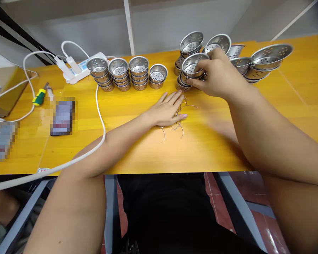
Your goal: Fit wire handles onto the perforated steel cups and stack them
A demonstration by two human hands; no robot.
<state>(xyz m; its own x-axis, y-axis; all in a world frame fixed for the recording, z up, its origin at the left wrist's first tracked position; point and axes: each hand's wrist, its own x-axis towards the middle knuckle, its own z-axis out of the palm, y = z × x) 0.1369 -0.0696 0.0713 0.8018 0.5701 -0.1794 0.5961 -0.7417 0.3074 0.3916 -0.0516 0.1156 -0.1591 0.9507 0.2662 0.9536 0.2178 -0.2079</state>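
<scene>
My left hand [169,109] lies flat with its fingers stretched out, over several thin curved wires [182,132] on the yellow table [137,151]. Part of those wires is hidden under the palm. At the front stack on the right side, my right hand [214,74] grips the rim of a perforated metal cup [192,63], thumb and fingers closed around its edge. More cups like it stand below and behind. To the left are further stacks of perforated cups [139,67], with a shorter stack [158,74] nearest my left hand.
A power strip [81,72] with plugs sits at the back left, its white cable [100,113] crossing over my left arm. A screwdriver [39,97] and a blurred-out phone [63,118] lie left. Cups [270,58] lean at far right. A smeared skin-toned shape shows beneath my right forearm.
</scene>
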